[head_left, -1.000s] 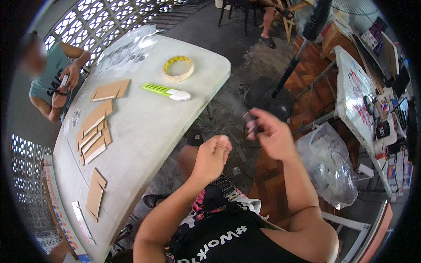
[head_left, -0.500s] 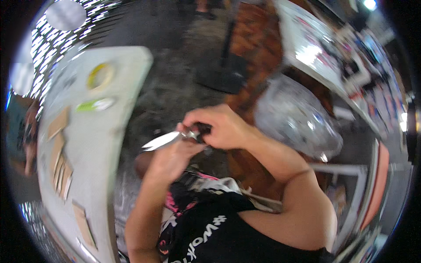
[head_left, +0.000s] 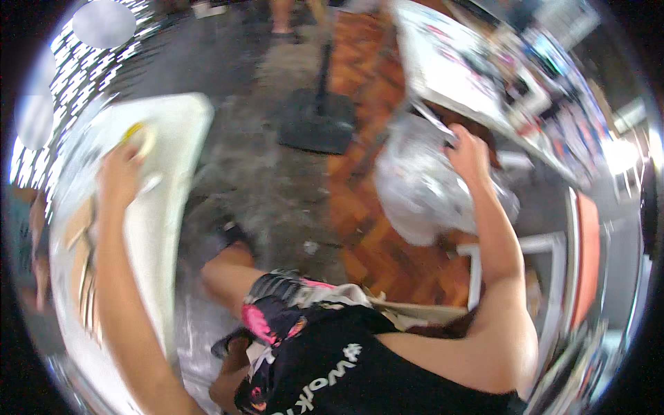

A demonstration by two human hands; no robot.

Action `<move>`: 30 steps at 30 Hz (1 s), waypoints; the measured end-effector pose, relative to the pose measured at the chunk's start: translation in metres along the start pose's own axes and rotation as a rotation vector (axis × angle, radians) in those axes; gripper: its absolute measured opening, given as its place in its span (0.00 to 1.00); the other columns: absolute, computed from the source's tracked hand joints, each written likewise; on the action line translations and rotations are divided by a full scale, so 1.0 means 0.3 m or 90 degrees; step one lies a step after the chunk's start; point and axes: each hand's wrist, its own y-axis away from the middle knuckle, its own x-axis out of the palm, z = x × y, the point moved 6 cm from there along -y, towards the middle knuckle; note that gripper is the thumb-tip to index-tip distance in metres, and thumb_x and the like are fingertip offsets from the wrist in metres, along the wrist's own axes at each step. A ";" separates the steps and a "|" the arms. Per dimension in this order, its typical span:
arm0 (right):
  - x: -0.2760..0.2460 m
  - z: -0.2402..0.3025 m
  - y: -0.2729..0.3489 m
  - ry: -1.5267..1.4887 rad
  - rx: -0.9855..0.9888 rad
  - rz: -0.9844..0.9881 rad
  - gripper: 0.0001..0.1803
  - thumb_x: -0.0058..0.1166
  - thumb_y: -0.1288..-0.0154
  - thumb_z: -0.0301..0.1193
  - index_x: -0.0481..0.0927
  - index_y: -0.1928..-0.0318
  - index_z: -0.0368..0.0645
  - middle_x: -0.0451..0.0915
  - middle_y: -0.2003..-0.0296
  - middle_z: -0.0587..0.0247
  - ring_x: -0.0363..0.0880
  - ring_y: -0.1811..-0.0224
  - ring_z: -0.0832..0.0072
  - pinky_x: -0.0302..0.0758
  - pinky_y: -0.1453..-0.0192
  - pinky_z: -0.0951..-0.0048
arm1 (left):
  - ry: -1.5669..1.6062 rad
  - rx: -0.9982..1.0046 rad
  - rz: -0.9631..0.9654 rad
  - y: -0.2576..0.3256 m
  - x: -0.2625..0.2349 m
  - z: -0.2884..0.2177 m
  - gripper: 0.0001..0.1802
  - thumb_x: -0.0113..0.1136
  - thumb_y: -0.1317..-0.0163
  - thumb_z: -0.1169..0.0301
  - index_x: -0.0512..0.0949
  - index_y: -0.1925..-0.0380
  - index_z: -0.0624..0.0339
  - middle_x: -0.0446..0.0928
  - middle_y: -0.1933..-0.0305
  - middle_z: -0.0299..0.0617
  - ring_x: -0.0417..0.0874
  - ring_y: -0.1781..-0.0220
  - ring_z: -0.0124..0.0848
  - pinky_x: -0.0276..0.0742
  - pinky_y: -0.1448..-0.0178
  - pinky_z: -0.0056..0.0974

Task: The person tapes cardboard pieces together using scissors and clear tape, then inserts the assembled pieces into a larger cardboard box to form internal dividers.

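Note:
My left arm stretches over the white table [head_left: 155, 235] on the left. My left hand [head_left: 119, 176] is at the near edge of a roll of tape [head_left: 146, 142], yellow and pale, lying near the table's far end. Blur hides how the fingers meet the roll. Beside that hand shows the whitish end of a small green-and-white object [head_left: 150, 183], the rest covered by the hand. Out to the right, my right hand [head_left: 470, 155] is closed round the dark handles of a pair of scissors, their metal blades [head_left: 434, 117] pointing away and left, above a clear plastic bag [head_left: 415, 187].
Brown cardboard pieces [head_left: 84, 277] lie along the left table. A black stand base [head_left: 318, 124] is on the floor ahead. A cluttered white table [head_left: 449, 62] stands at the far right. Another person's leg [head_left: 281, 15] shows at the top.
My hands were together in front of me at the scissors. Now they are apart: the left has moved to the tape roll, and the right has swung out rightward with the scissors.

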 end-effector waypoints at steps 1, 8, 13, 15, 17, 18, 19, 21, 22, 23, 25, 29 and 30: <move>-0.008 0.091 -0.002 -0.093 -0.101 -0.059 0.31 0.75 0.41 0.39 0.84 0.37 0.45 0.89 0.47 0.45 0.89 0.48 0.47 0.84 0.39 0.51 | -0.017 0.020 -0.014 0.011 -0.029 -0.028 0.15 0.63 0.28 0.66 0.89 0.46 0.57 0.89 0.49 0.53 0.90 0.44 0.52 0.82 0.37 0.56; 0.208 0.493 -0.017 -1.045 0.476 0.221 0.21 0.67 0.24 0.48 0.76 0.51 0.45 0.82 0.63 0.62 0.88 0.55 0.67 0.87 0.46 0.52 | 0.632 -0.105 -0.084 0.277 -0.324 -0.014 0.15 0.59 0.20 0.67 0.84 0.46 0.67 0.89 0.56 0.44 0.86 0.53 0.33 0.79 0.42 0.39; 0.325 0.968 0.406 -1.307 0.592 0.313 0.17 0.61 0.19 0.44 0.71 0.42 0.54 0.80 0.55 0.65 0.80 0.59 0.68 0.85 0.44 0.49 | 0.620 -0.080 -0.052 0.495 -0.422 0.025 0.17 0.51 0.14 0.67 0.81 0.37 0.66 0.85 0.55 0.35 0.82 0.50 0.25 0.75 0.40 0.31; 0.306 1.166 0.541 -1.279 0.518 0.458 0.15 0.61 0.20 0.36 0.70 0.42 0.52 0.80 0.59 0.63 0.83 0.56 0.63 0.83 0.44 0.40 | 0.608 -0.080 -0.046 0.566 -0.442 0.021 0.17 0.53 0.15 0.67 0.81 0.38 0.67 0.85 0.56 0.35 0.81 0.49 0.25 0.75 0.39 0.31; 0.173 1.342 0.531 -1.307 0.145 0.422 0.22 0.64 0.23 0.30 0.69 0.36 0.49 0.84 0.52 0.56 0.85 0.48 0.57 0.82 0.39 0.47 | 0.616 -0.069 -0.033 0.638 -0.459 0.000 0.16 0.54 0.16 0.67 0.82 0.40 0.67 0.85 0.56 0.35 0.81 0.49 0.26 0.75 0.39 0.32; 0.090 1.411 0.510 -1.313 -0.021 0.377 0.26 0.66 0.24 0.28 0.68 0.34 0.48 0.85 0.48 0.53 0.86 0.45 0.55 0.82 0.37 0.51 | 0.567 -0.067 -0.021 0.672 -0.469 -0.008 0.16 0.53 0.15 0.67 0.83 0.42 0.66 0.86 0.55 0.37 0.82 0.49 0.27 0.76 0.39 0.33; 0.013 1.484 0.505 -1.375 -0.130 0.396 0.30 0.69 0.28 0.26 0.67 0.32 0.45 0.85 0.41 0.47 0.86 0.41 0.57 0.80 0.34 0.57 | 0.562 -0.043 -0.009 0.705 -0.482 -0.018 0.15 0.52 0.15 0.67 0.83 0.43 0.66 0.86 0.55 0.38 0.83 0.49 0.28 0.76 0.39 0.34; -0.113 1.586 0.500 -1.340 -0.302 0.531 0.37 0.77 0.36 0.23 0.68 0.32 0.43 0.86 0.42 0.51 0.86 0.43 0.65 0.81 0.33 0.58 | 0.569 0.028 0.001 0.765 -0.509 -0.044 0.15 0.52 0.15 0.67 0.84 0.44 0.65 0.87 0.54 0.39 0.84 0.50 0.29 0.77 0.39 0.34; -0.143 1.634 0.514 -1.329 -0.314 0.578 0.38 0.78 0.38 0.21 0.70 0.33 0.43 0.86 0.45 0.54 0.86 0.46 0.67 0.82 0.37 0.61 | 0.599 0.037 -0.020 0.792 -0.523 -0.044 0.13 0.52 0.17 0.72 0.83 0.44 0.65 0.87 0.54 0.44 0.84 0.51 0.31 0.79 0.40 0.37; -0.167 1.678 0.536 -1.307 -0.341 0.641 0.38 0.79 0.41 0.19 0.71 0.33 0.42 0.86 0.48 0.57 0.86 0.48 0.70 0.83 0.40 0.65 | 0.610 -0.010 -0.007 0.818 -0.518 -0.034 0.13 0.52 0.17 0.72 0.84 0.44 0.65 0.87 0.54 0.44 0.85 0.50 0.31 0.79 0.40 0.37; -0.202 1.730 0.564 -1.291 -0.411 0.644 0.36 0.78 0.42 0.14 0.73 0.36 0.42 0.85 0.54 0.62 0.85 0.52 0.74 0.82 0.45 0.71 | 0.662 -0.001 -0.055 0.871 -0.539 -0.029 0.13 0.54 0.18 0.73 0.84 0.43 0.66 0.88 0.52 0.45 0.86 0.48 0.32 0.79 0.39 0.38; -0.198 1.773 0.627 -1.226 -0.539 0.594 0.34 0.76 0.41 0.13 0.73 0.37 0.42 0.84 0.54 0.61 0.86 0.53 0.72 0.83 0.43 0.69 | 0.562 -0.059 -0.275 0.979 -0.589 0.007 0.13 0.62 0.24 0.74 0.86 0.45 0.65 0.89 0.50 0.51 0.90 0.47 0.42 0.82 0.40 0.41; -0.196 1.775 0.634 -1.185 -0.575 0.542 0.34 0.76 0.40 0.14 0.73 0.37 0.42 0.84 0.54 0.60 0.88 0.54 0.70 0.85 0.43 0.68 | 0.462 -0.082 -0.275 1.010 -0.601 0.013 0.12 0.64 0.26 0.74 0.87 0.46 0.65 0.90 0.50 0.53 0.91 0.48 0.45 0.82 0.41 0.42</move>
